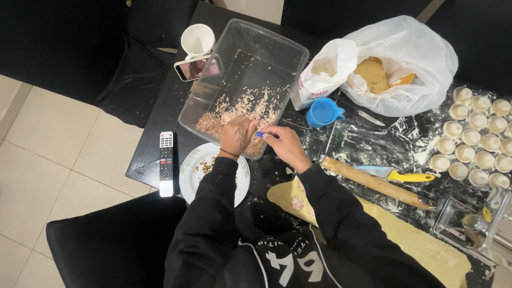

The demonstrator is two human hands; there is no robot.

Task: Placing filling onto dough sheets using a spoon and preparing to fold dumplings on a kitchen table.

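Observation:
My left hand (237,136) is at the near rim of a clear plastic tub (242,53) holding a shredded pinkish filling (240,113); its fingers pinch at the filling. My right hand (285,145) is close beside it, gripping a small blue-handled utensil (260,135) whose tip points to the left hand. Below my arms lies a rolled-out sheet of dough (410,234) with a dab of filling (296,203) on it. A white plate (194,173) with crumbs sits under my left forearm.
On the dark floured table (373,141): a wooden rolling pin (376,183), a yellow-handled knife (397,173), a blue cup (321,112), a white bag with dough (394,64), rows of filled dumplings (477,138), a glass container (469,226), a remote (166,162), a phone (192,68), a white cup (197,40).

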